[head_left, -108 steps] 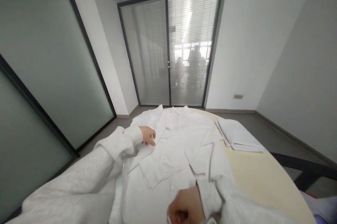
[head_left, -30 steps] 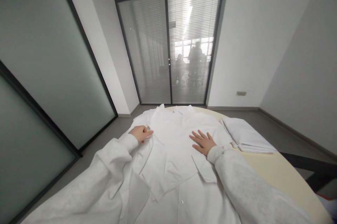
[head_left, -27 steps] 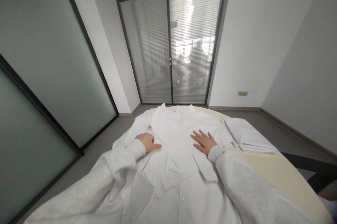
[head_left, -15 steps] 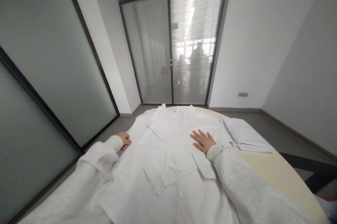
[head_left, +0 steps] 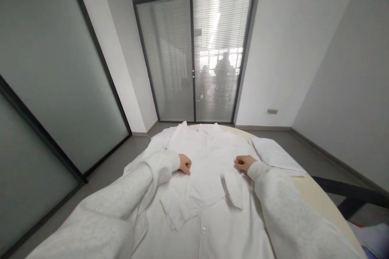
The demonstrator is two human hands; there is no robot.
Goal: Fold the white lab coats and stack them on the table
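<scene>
A white buttoned shirt (head_left: pixel 206 157) lies spread over a round cream table (head_left: pixel 306 194), its collar at the far end. My left hand (head_left: pixel 184 163) rests on the shirt's left side with fingers curled under, pinching the cloth. My right hand (head_left: pixel 243 163) sits on the right side of the shirt, fingers curled in on the fabric too. Both arms wear pale grey sleeves. Two patch pockets show near the middle of the shirt.
A stack of folded white cloth (head_left: pixel 275 155) lies on the table at the right of the shirt. A dark chair frame (head_left: pixel 349 196) stands right of the table. Glass doors with blinds (head_left: pixel 194 60) are straight ahead, with people behind them.
My left hand moved from the table's left edge inward onto the shirt, folding the left side over. My right hand went from flat and spread to curled on the cloth.
</scene>
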